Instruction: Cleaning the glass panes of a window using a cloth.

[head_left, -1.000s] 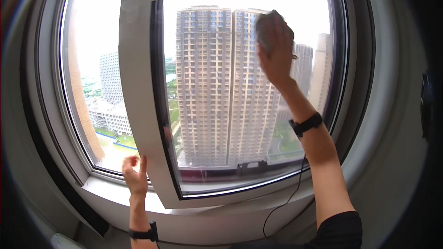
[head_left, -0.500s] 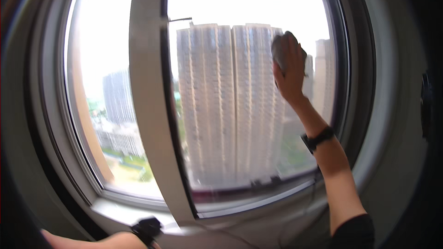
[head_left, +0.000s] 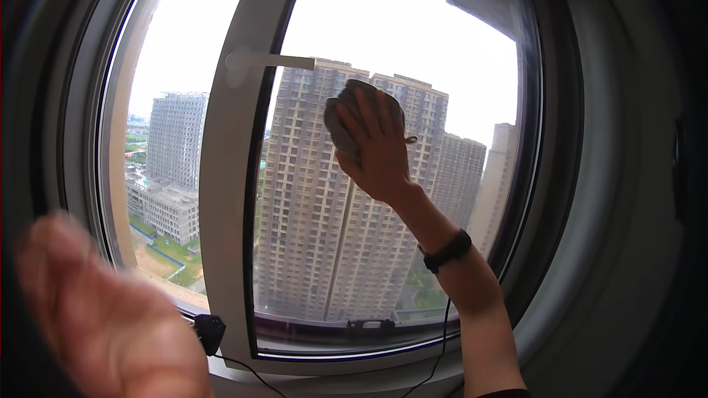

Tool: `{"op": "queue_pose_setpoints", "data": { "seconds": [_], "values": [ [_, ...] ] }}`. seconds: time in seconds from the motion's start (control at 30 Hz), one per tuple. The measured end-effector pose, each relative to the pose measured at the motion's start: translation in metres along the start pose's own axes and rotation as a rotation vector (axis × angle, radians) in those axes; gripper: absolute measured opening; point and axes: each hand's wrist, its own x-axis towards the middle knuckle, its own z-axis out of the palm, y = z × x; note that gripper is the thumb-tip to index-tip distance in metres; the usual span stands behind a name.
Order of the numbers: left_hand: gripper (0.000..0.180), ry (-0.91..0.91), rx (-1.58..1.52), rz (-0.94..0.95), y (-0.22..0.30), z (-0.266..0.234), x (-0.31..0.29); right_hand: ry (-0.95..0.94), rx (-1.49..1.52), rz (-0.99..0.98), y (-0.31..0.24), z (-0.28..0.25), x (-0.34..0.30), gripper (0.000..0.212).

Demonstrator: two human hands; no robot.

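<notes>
Grey, soft-looking cloth (head_left: 341,133) lies against the clear glass pane (head_left: 479,88), beneath the right hand (head_left: 377,149) with its fingers spread. The blurred left hand (head_left: 110,317) appears loosely spread, near the broad pale window frame (head_left: 230,177).

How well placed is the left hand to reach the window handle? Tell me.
Probably yes: the left hand looks empty, and the window handle, higher up, stands clear of the right hand.

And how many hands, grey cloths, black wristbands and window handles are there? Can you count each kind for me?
Hands: 2 (left hand, right hand)
Grey cloth: 1
Black wristbands: 2 (left wristband, right wristband)
Window handle: 1
Total: 6
</notes>
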Motion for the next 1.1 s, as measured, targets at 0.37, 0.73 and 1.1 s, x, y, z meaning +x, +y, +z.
{"op": "queue_pose_setpoints", "data": {
  "seconds": [0.37, 0.73, 1.1],
  "values": [
    [0.094, -0.475, -0.377, -1.403, -0.088, 0.124, -0.117, 0.481, -0.141, 0.391, 0.191, -0.075, -0.085, 0.041],
    [0.056, -0.209, 0.161, -1.2, -0.067, 0.15, -0.15, 0.448, -0.296, 0.558, 0.147, -0.032, 0.002, 0.033],
    [0.071, -0.229, 0.233, -0.948, -0.05, 0.158, -0.155, 0.209, -0.113, -0.06, 0.006, 0.045, 0.101, 0.044]
  ]
}}
